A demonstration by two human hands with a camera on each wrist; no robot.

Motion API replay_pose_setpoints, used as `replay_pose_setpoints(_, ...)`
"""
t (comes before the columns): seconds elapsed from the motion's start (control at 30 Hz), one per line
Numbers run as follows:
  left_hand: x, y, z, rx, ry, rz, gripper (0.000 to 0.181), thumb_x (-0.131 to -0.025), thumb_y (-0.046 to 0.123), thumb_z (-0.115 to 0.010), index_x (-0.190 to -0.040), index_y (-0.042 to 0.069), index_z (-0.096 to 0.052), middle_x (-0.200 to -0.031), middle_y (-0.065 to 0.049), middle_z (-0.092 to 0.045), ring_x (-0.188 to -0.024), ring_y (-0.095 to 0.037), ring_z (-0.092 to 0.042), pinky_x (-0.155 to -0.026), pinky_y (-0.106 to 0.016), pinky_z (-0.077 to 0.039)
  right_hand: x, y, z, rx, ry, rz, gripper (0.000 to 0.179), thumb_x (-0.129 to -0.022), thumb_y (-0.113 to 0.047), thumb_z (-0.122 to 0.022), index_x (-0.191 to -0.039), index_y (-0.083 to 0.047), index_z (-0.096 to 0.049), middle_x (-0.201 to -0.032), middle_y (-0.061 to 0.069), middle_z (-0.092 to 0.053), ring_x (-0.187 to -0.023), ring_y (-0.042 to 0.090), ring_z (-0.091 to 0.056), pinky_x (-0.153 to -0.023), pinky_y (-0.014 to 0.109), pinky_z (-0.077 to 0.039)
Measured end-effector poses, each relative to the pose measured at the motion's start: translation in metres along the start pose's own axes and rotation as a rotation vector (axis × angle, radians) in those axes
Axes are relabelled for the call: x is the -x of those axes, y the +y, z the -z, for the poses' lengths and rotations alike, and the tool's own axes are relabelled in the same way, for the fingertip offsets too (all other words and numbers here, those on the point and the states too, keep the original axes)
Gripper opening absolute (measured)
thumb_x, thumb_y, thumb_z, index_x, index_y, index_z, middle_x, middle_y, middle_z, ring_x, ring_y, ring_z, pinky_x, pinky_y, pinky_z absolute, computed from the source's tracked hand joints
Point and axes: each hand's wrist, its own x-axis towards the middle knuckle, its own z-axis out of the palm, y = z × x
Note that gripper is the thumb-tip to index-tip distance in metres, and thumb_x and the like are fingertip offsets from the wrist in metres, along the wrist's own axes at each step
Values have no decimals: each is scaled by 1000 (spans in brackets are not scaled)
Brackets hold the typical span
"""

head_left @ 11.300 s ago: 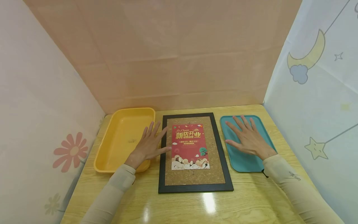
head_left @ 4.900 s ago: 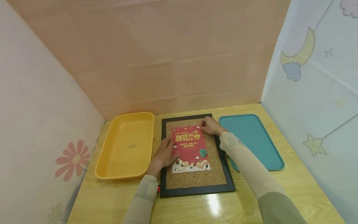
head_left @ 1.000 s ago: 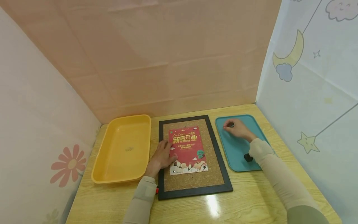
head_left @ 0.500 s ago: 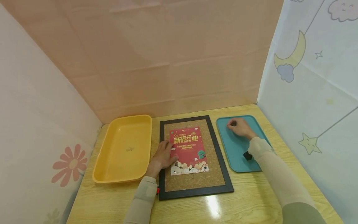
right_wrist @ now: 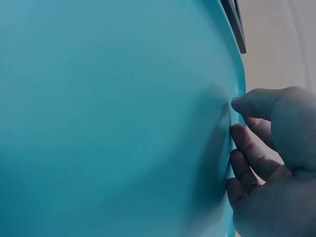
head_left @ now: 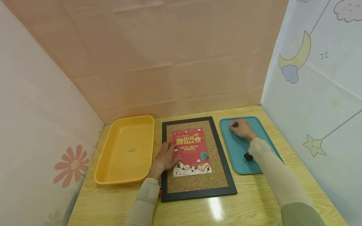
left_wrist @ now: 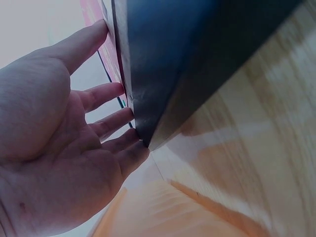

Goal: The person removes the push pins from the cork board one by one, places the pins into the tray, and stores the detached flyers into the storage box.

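Observation:
My left hand (head_left: 164, 157) rests at the left edge of a red poster (head_left: 190, 150) on a black-framed cork board (head_left: 198, 185). Its fingers are relaxed, and in the left wrist view they lie against the frame's side (left_wrist: 153, 64). Small round pin heads mark the poster's two lower corners, one silvery (head_left: 177, 173), one dark (head_left: 208, 169). My right hand (head_left: 242, 128) is at the upper left of a teal tray (head_left: 237, 163), fingers bent and tips at the tray's surface (right_wrist: 123, 98). Whether something tiny is between those fingertips is too small to tell.
To the left stands a yellow basin (head_left: 124, 163) with a small pile of light-coloured bits (head_left: 131, 150) on its bottom. A wooden table (head_left: 189, 213) carries everything. Patterned cloth walls (head_left: 325, 94) enclose the sides, and a tan cloth (head_left: 169, 62) hangs behind.
Both hands were first spread above the table. Later my left hand settled on the poster, while my right moved from the poster's upper right corner to the tray. Lately little has moved.

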Motion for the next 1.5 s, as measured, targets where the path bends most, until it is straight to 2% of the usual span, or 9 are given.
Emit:
replay_pose_setpoints(0.4, 3, 3, 1, 18, 12, 11, 83, -103, 30, -84, -171, 6, -43, -180, -23, -33, -167, -44, -30, -136, -67, -40, -3, 7, -2, 41, 15, 54, 18, -110, -16, -71, -114, -1, -79, -135, 30, -72, -131, 51, -65, -114, 70, -51)
replay_pose_setpoints(0.93, 2, 3, 0, 5, 7, 16, 83, -103, 31, -84, -171, 6, -43, -181, -22, -32, -168, -44, -29, -136, -67, -39, 0, 3, 0, 47, 23, 57, 21, -110, -16, -73, -114, 4, -80, -129, 31, -75, -123, 52, -67, -111, 71, -52)
replay_pose_setpoints(1.2, 2, 2, 0, -4, 4, 10, 83, -103, 32, -83, -171, 6, -43, -180, -22, -32, -168, -44, -28, -136, -67, -39, -2, 4, 1, 44, 16, 67, 21, -109, -15, -74, -113, 4, -79, -129, 32, -74, -131, 54, -64, -117, 73, -49)
replay_pose_setpoints(1.5, 0, 1, 0, -2, 3, 1, 82, -104, 32, -82, -171, 6, -42, -180, -23, -31, -169, -44, -27, -136, -67, -38, -2, 7, 1, 43, 4, 56, 24, -110, -20, -74, -118, 2, -79, -132, 31, -74, -132, 53, -64, -115, 72, -50)
